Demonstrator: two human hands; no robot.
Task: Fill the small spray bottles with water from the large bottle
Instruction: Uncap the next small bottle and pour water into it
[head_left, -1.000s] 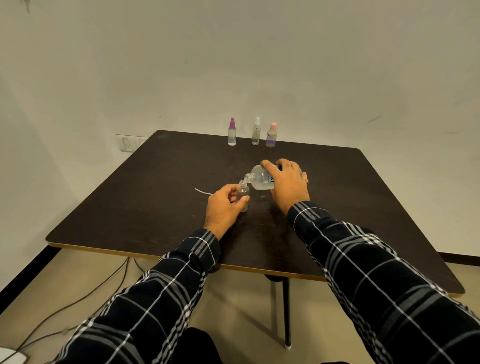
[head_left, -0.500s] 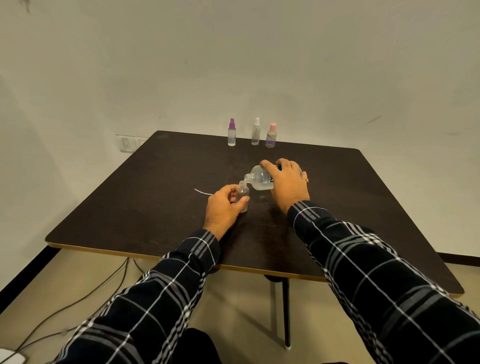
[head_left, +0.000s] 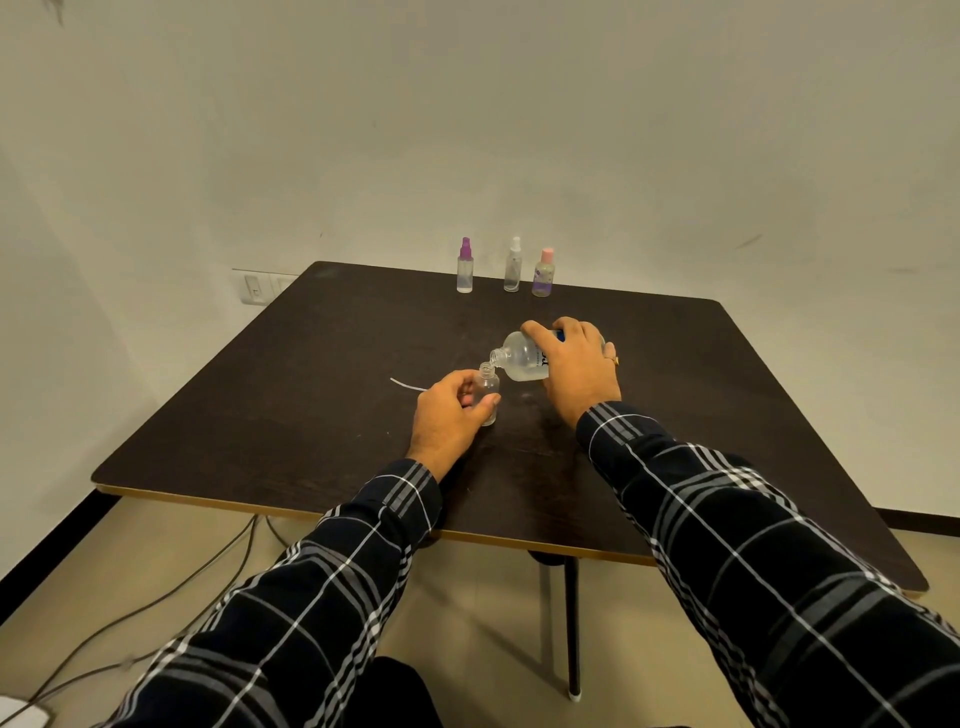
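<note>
Near mid-table (head_left: 311, 374), the small open bottle (head_left: 489, 387) stands upright w/ the left hand (head_left: 447, 410) wrapped round its body, thumb & fingers curled on it, prob. to stop it tipping or sliding under the pour. Beside it the right hand (head_left: 576, 364) grips the large bottle (head_left: 521, 357) from above, fingers curled over its shoulder. That bottle is tipped nearly flat, neck pointing left & down, mouth just over the small one's mouth; w/ an opening that narrow, close mouths likely mean less spill. Both forearms reach fwd, wrists low over the tabletop. Water level in the small bottle: can't tell. At the far edge the purple-top bottle (head_left: 465, 267), white-top bottle (head_left: 512, 267) & pink-top bottle (head_left: 543, 273) stand capped in a row, well apart from the pour. A thin white strip (head_left: 408, 385) lies left of the left hand, poss. a sprayer tube.
</note>
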